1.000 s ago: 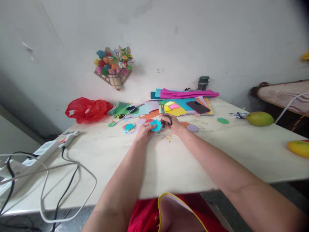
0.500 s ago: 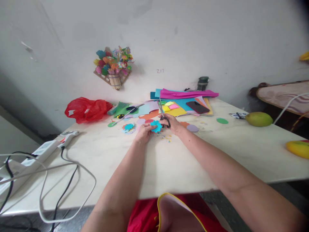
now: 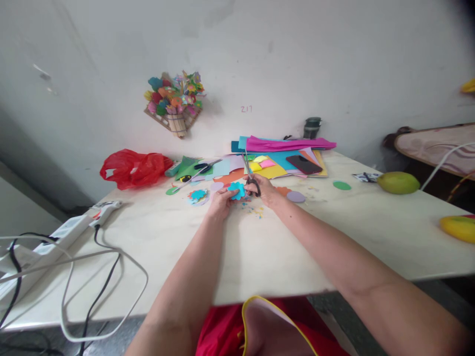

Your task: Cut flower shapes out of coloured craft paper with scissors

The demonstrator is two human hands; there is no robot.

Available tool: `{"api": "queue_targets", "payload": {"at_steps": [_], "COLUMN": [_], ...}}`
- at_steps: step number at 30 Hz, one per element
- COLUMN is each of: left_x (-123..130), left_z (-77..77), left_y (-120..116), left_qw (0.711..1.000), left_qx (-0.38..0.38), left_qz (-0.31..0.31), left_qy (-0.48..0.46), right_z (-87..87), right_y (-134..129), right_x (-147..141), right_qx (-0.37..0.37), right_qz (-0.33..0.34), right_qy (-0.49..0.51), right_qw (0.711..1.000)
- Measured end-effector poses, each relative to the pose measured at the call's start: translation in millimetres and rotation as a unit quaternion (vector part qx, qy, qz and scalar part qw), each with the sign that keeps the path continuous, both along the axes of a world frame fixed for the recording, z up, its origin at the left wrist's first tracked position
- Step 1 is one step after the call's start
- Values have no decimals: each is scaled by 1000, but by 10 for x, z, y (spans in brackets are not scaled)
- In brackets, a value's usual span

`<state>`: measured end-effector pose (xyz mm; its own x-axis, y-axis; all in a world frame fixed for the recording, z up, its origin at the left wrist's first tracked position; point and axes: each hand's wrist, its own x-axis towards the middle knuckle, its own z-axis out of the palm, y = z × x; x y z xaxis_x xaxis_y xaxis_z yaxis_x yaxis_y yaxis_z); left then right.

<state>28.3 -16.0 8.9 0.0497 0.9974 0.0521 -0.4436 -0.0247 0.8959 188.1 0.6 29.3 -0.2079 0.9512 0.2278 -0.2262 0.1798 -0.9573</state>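
Observation:
A blue paper flower [image 3: 237, 190] with a scalloped edge is pinched in my left hand [image 3: 221, 201], above the middle of the table. My right hand [image 3: 264, 190] grips a pair of scissors [image 3: 254, 186] by the dark handles, their blades pointing up and away from me. The blades stand just right of the flower, apart from it. Small paper scraps [image 3: 257, 212] are scattered on the table below. To the left lies a small stack of cut paper shapes with another blue flower [image 3: 198, 194] on top. A purple paper disc [image 3: 296, 197] lies right of my right hand.
Coloured paper sheets [image 3: 276, 171] with a phone [image 3: 303, 164] on them spread along the back, beside a second pair of scissors [image 3: 203, 167]. A red plastic bag [image 3: 135, 168] sits back left. Power strips [image 3: 63, 235] and loose cables occupy the left; mangoes [image 3: 399, 182] lie right.
My left hand has shifted the blue paper flower slightly left and up, away from the scissors. The right hand has moved only a little.

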Motion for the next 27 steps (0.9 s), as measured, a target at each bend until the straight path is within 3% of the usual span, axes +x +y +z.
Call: {"api": "queue_targets", "payload": {"at_steps": [13,18,27], "left_x": [-23,-37,-26], "left_z": [5,-18,-40], "left_y": [13,28,10], "left_qw": [999,999,1000], "left_qx": [4,12,21], "left_qz": [51,37,-23], "left_qy": [-11,-4,2], "right_z": [19,24,25], "right_y": [-15,0,1], "right_x": [4,21,16], "right_qx": [-14,-24,-14], "right_qz": [3,-33,-38], "right_qy": [3,5,16], "right_qw": [1000,999,999]}}
